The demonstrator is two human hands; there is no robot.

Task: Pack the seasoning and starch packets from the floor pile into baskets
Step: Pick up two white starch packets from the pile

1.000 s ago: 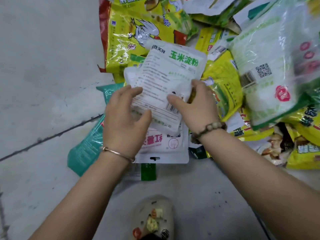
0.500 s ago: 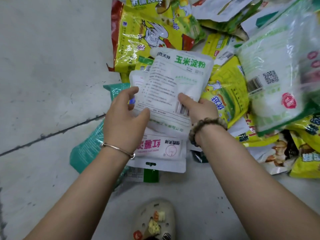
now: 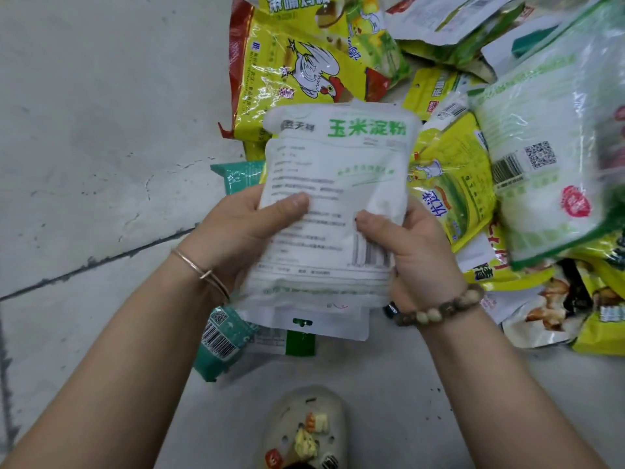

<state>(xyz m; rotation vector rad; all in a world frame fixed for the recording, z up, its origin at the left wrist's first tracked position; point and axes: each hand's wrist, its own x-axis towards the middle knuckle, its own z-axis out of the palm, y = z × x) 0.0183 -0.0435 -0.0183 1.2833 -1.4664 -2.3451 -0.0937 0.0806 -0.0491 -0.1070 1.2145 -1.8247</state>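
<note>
Held: the left grip (image 3: 233, 231) and right grip (image 3: 419, 252) are both closed round a white corn-starch packet (image 3: 338, 177), thumbs pressed on its printed back, fingers hidden behind. The packet is upright at mid-frame, held above the pile. A second white packet (image 3: 324, 326) with a hang hole shows just below its bottom edge, seemingly part of the same stack. Whether either grip holds it directly cannot be told.

Pile: a teal packet (image 3: 220, 343) lies on the floor at the stack's lower left. A yellow chicken-bouillon bag (image 3: 297, 72) lies above. To the right, overlapping, are further yellow seasoning packets (image 3: 453, 184) and a large clear bag of white contents (image 3: 548, 157).

Progress: judged early. Many packets lie unpacked. No basket is in view, so the held stack is not yet placed in one.

Surface: pale grey concrete floor (image 3: 101, 130), with a dark seam running diagonally at left. A pale clog (image 3: 304, 431) with charms sits at bottom centre. Nothing more of the room shows.
</note>
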